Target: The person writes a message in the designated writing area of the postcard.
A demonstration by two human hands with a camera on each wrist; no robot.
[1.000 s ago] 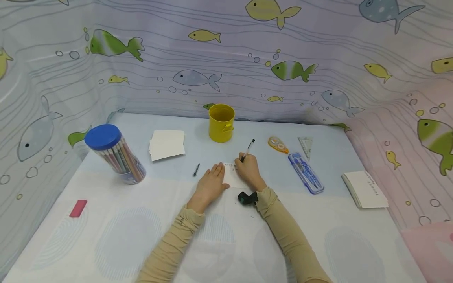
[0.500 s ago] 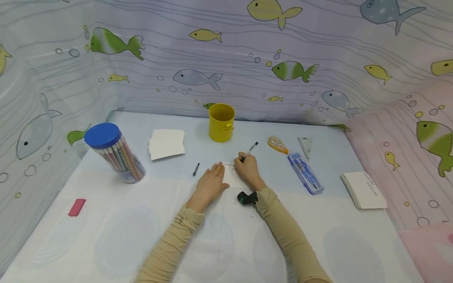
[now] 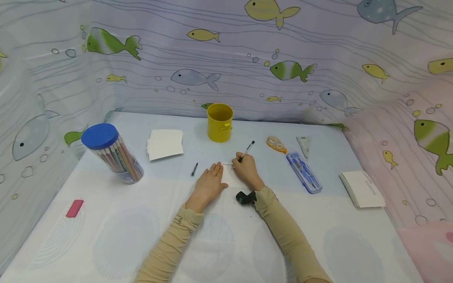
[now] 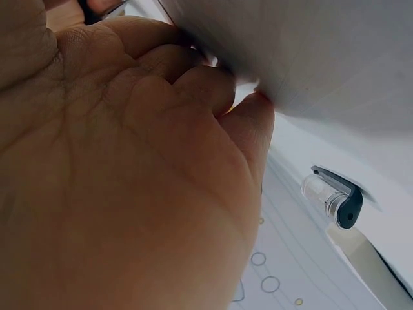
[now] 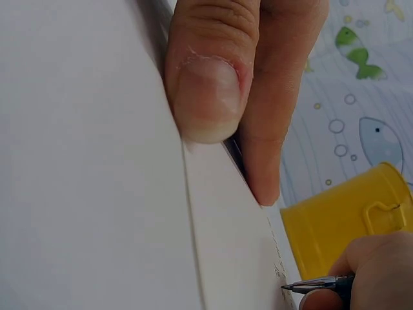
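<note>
In the head view my left hand lies flat with straight fingers on the left part of a small white card. A line of dark handwriting runs near the card's far edge. My right hand pinches a clear-barrelled pen, its dark end leaning up and right. The right wrist view shows the metal pen tip touching the card beside the writing, with my left thumb at the card's edge. Left of my left hand lies a pen cap with a dark clip, also in the left wrist view.
A yellow bucket stands behind the hands. On the left are blank cards, a blue-lidded pencil jar and a red eraser. Correction tape, a set square, a blue case and stacked cards lie right.
The pen's upper end swings right, then back left, in small writing motions of the right hand. My left hand stays on the card. The head view shifts slightly.
</note>
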